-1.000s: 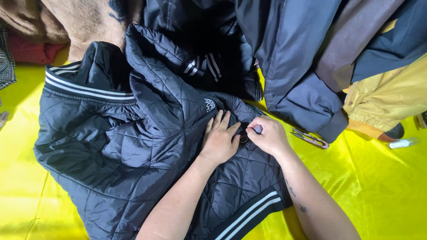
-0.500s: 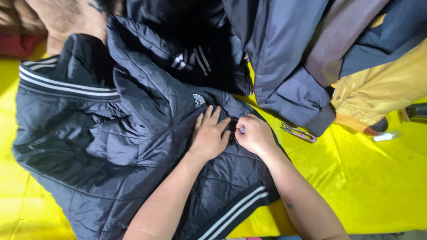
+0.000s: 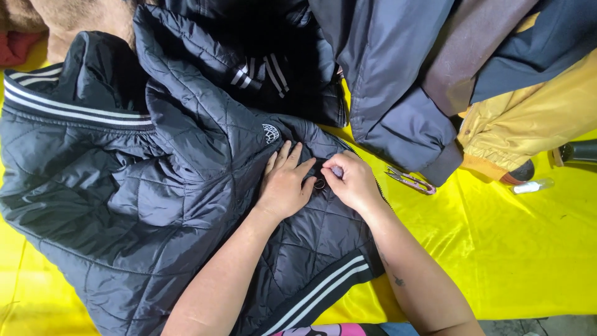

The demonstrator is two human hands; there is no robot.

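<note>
A black quilted jacket (image 3: 137, 186) with white-striped collar and hem lies spread on a yellow cloth (image 3: 516, 249). My left hand (image 3: 285, 183) rests flat on the jacket's front, fingers apart, pressing the fabric down. My right hand (image 3: 352, 180) is beside it, fingertips pinched at a small round snap or ring (image 3: 319, 183) on the jacket's front edge, close to the zipper. The two hands touch at the fingertips. A white round logo patch (image 3: 271, 133) sits just above my left hand.
Small pink-handled snips (image 3: 409, 180) lie on the yellow cloth right of my right hand. More garments are piled at the back: navy jackets (image 3: 398, 81), a mustard one (image 3: 528, 118), a brown one (image 3: 87, 15). A small clear bottle (image 3: 530, 186) lies at the right.
The view has shifted, so the jacket sits lower left in the frame. My hands stay together at the same spot on the jacket's front edge, fingers working slightly.
</note>
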